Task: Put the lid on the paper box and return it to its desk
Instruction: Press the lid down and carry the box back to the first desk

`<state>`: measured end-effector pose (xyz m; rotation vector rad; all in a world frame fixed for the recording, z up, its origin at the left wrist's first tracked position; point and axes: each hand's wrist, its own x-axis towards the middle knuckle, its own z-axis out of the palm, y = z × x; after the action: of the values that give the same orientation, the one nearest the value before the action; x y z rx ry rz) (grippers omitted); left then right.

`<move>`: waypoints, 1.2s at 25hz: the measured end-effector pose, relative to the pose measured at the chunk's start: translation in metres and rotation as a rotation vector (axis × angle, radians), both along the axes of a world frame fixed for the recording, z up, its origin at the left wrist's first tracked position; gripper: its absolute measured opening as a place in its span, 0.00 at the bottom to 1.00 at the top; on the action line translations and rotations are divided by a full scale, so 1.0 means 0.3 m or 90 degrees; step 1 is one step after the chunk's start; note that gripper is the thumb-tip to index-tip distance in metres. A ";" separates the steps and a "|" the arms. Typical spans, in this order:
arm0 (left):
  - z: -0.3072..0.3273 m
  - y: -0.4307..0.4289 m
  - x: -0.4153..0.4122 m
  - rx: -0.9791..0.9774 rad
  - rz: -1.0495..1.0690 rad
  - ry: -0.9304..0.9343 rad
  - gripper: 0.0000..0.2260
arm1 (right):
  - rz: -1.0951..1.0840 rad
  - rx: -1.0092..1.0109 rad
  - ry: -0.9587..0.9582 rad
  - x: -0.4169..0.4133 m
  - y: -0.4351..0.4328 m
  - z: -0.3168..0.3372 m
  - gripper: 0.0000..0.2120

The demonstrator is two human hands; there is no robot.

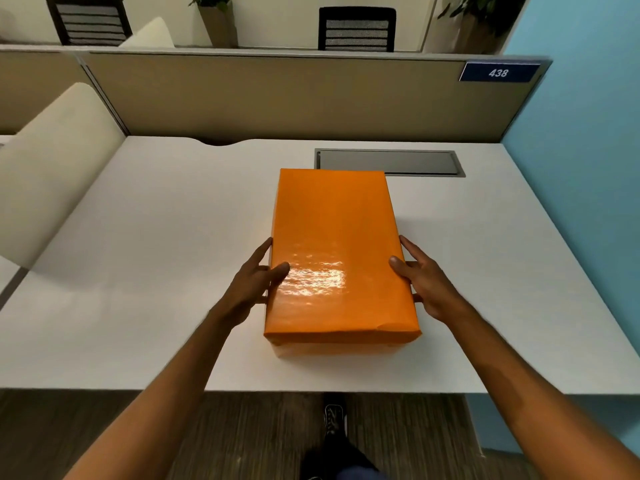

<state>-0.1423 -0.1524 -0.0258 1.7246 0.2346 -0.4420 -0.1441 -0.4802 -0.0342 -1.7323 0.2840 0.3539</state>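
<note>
While the left hand (254, 284) and right hand (424, 284) clasp the lidded orange box (337, 258) by its long edges, apparently resting, bare desk (138, 271) lies at nine and three o'clock.

You see glossy orange paper on the lid (337, 251), faintly rippled where light glares. The tabletop (149, 271) is matt, smooth white; its inset cable cover (388, 162) looks brushed metal.

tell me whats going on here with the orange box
A person stands at a white desk with both hands on an orange paper box. The left hand presses its left side and the right hand its right side, thumbs on top. The lid is already on, and the box appears to rest on the desk in front of a grey cable hatch.
</note>
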 end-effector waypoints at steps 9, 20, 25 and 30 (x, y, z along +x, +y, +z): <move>0.017 -0.048 0.025 -0.042 0.035 0.036 0.31 | -0.042 0.045 -0.019 -0.004 0.024 -0.018 0.30; 0.121 0.104 0.204 0.000 0.060 -0.006 0.38 | 0.027 0.066 -0.027 0.303 0.139 0.047 0.28; 0.149 0.235 0.261 0.015 0.115 0.005 0.37 | 0.066 0.074 -0.037 0.419 0.277 0.062 0.27; 0.162 0.423 0.335 0.028 0.154 0.020 0.36 | 0.068 0.082 -0.056 0.510 0.505 0.058 0.26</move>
<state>-0.0418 -0.0254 0.0227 1.7064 0.4736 -0.2881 0.0088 -0.3287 -0.0167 -1.6352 0.1025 0.3648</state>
